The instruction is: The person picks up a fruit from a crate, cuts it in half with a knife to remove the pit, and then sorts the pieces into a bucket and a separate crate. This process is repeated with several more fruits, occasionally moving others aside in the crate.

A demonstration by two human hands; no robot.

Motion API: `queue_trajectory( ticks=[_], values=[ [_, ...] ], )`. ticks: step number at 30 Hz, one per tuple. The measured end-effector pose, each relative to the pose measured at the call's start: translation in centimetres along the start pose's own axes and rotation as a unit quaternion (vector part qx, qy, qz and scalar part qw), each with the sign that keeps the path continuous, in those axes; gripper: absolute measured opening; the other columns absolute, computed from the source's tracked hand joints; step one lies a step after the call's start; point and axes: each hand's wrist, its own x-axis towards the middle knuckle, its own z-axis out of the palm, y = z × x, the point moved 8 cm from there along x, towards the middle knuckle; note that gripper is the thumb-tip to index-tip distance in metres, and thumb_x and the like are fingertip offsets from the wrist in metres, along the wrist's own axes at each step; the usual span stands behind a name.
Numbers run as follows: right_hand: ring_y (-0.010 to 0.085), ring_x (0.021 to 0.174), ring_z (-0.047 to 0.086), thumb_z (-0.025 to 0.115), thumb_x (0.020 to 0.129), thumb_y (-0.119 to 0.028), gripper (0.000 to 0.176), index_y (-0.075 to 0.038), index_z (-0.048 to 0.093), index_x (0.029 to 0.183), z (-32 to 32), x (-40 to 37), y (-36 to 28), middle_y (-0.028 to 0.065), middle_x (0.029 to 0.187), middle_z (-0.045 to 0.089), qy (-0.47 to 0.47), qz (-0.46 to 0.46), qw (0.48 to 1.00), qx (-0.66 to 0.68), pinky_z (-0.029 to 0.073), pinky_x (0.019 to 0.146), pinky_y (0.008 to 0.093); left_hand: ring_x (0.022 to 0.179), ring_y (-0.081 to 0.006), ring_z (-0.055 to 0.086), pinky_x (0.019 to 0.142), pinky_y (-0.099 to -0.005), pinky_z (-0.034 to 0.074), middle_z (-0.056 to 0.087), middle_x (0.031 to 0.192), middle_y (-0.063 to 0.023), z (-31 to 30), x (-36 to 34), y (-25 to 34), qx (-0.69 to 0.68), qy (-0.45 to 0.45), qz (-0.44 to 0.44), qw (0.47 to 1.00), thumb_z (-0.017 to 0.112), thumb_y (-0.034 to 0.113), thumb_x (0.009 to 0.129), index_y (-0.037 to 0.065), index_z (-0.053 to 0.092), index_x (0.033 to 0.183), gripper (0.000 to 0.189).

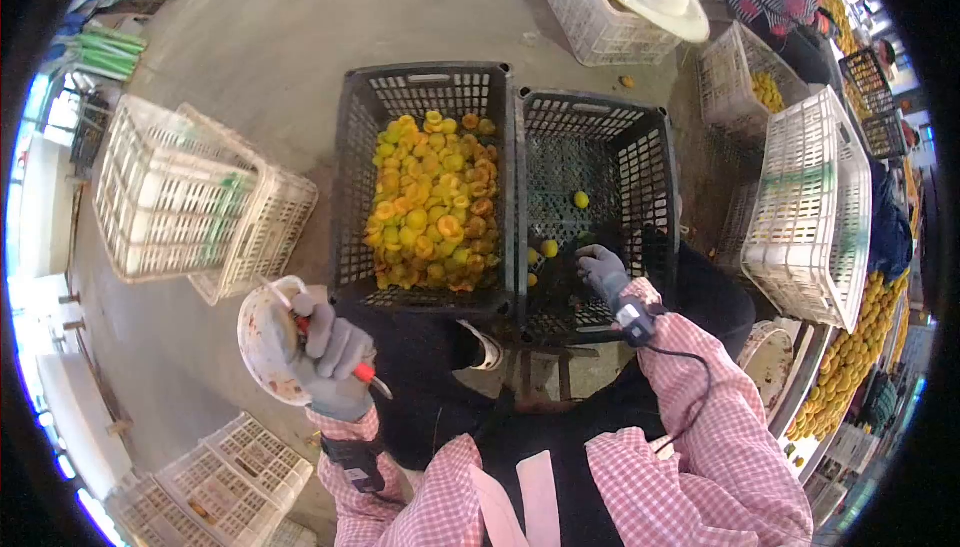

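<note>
Fruit [549, 247]: likely light, soft, bruisable; gentle fingertip grip round sides. Right hand [603, 272] loosely open, seemingly empty, near; left hand [335, 352] gripping bowl [262, 337], red-handled tool [365, 372].

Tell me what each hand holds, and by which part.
The left hand grips a white bowl by its rim, plus a red-handled tool by the handle. The right hand is in a black crate; no hold can be told.

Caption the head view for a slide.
Gloved right hand reaches into a near-empty black crate; left hand grips a white bowl beside a fruit-filled crate.
</note>
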Motion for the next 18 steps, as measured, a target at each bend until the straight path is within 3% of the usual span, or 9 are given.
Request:
queue_trajectory(
  ticks=[1,3,5,7,13,14,15,17,18],
  values=[
    [0.0212,0.08,0.065,0.056,0.089,-0.011,0.021,-0.005,0.058,0.109,-0.1,0.5,0.4,0.0104,0.089,0.066,0.002,0.009,1.0,0.007,0.052,0.069,0.0313,0.041,-0.0036,0.035,0.038,-0.0188,0.033,0.039,0.058,0.0044,-0.2,1.3,-1.6,0.003,0.006,-0.01,1.0,0.042,0.033,0.1,0.001,0.056,0.109,0.036],
    [0.0294,0.091,0.064,0.061,0.086,-0.02,0.033,-0.008,0.056,0.117,0.8,1.9,-1.0,0.0134,0.093,0.067,0.016,-0.094,0.91,-0.404,0.051,0.079,0.0361,0.039,-0.0034,0.03,0.037,-0.0186,0.028,0.036,0.056,0.0055,-1.7,3.7,-5.0,0.056,0.065,-0.067,0.994,0.042,0.037,0.1,0.006,0.057,0.108,0.036],
    [0.0334,0.103,0.06,0.062,0.083,-0.023,0.044,-0.013,0.054,0.124,3.3,3.0,-1.3,0.0148,0.104,0.065,-0.037,-0.049,0.917,-0.395,0.048,0.087,0.0389,0.039,-0.003,0.028,0.037,-0.0195,0.025,0.036,0.056,0.0058,-2.8,5.1,-8.2,0.041,0.095,-0.121,0.987,0.041,0.041,0.099,0.01,0.057,0.105,0.035],
    [0.0335,0.104,0.06,0.061,0.081,-0.018,0.048,-0.017,0.051,0.129,6.8,2.9,-4.4,0.0153,0.11,0.063,-0.063,-0.163,0.882,-0.438,0.048,0.086,0.0412,0.038,-0.0033,0.028,0.037,-0.0207,0.026,0.036,0.055,0.0056,-4.2,5.4,-9.9,0.205,0.191,-0.133,0.951,0.039,0.043,0.099,0.01,0.056,0.1,0.037],
    [0.0358,0.103,0.06,0.058,0.082,-0.016,0.052,-0.021,0.045,0.132,12.9,7.7,1.7,0.0157,0.13,0.051,-0.163,-0.127,0.822,-0.532,0.05,0.08,0.0454,0.034,-0.0071,0.029,0.036,-0.0234,0.026,0.036,0.048,0.003,-5.7,6.5,-12.1,0.285,0.226,-0.182,0.914,0.032,0.042,0.101,0.008,0.054,0.096,0.04],
    [0.0359,0.1,0.061,0.058,0.082,-0.014,0.052,-0.019,0.045,0.132,11.5,9.0,5.2,0.0161,0.133,0.048,-0.139,0.151,0.887,-0.413,0.05,0.079,0.0453,0.033,-0.0059,0.028,0.033,-0.0227,0.026,0.037,0.05,0.0028,-5.8,6.7,-12.2,0.279,0.215,-0.183,0.918,0.032,0.04,0.101,0.008,0.053,0.096,0.038],
    [0.0359,0.1,0.061,0.058,0.082,-0.014,0.052,-0.019,0.045,0.132,11.5,9.0,5.8,0.0161,0.133,0.048,-0.142,0.154,0.888,-0.41,0.05,0.079,0.0453,0.032,-0.0047,0.027,0.031,-0.022,0.026,0.038,0.052,0.0025,-5.7,7.0,-12.4,0.273,0.204,-0.183,0.922,0.033,0.039,0.102,0.008,0.052,0.096,0.037],
    [0.0334,0.093,0.064,0.056,0.085,-0.016,0.045,-0.017,0.048,0.13,12.6,8.6,4.6,0.0164,0.123,0.055,-0.151,-0.046,0.855,-0.493,0.051,0.078,0.0446,0.032,-0.0049,0.027,0.031,-0.0221,0.026,0.038,0.052,0.0021,-5.8,7.1,-12.7,0.293,0.22,-0.183,0.912,0.033,0.039,0.102,0.008,0.051,0.094,0.037],
    [0.0334,0.093,0.064,0.056,0.085,-0.016,0.045,-0.017,0.048,0.13,12.4,9.2,5.6,0.0164,0.123,0.055,-0.153,-0.045,0.856,-0.492,0.051,0.078,0.0446,0.032,-0.0053,0.027,0.031,-0.0225,0.025,0.037,0.05,0.0021,-5.8,7.2,-12.8,0.328,0.221,-0.18,0.901,0.033,0.04,0.102,0.008,0.05,0.094,0.038]
  ],
)
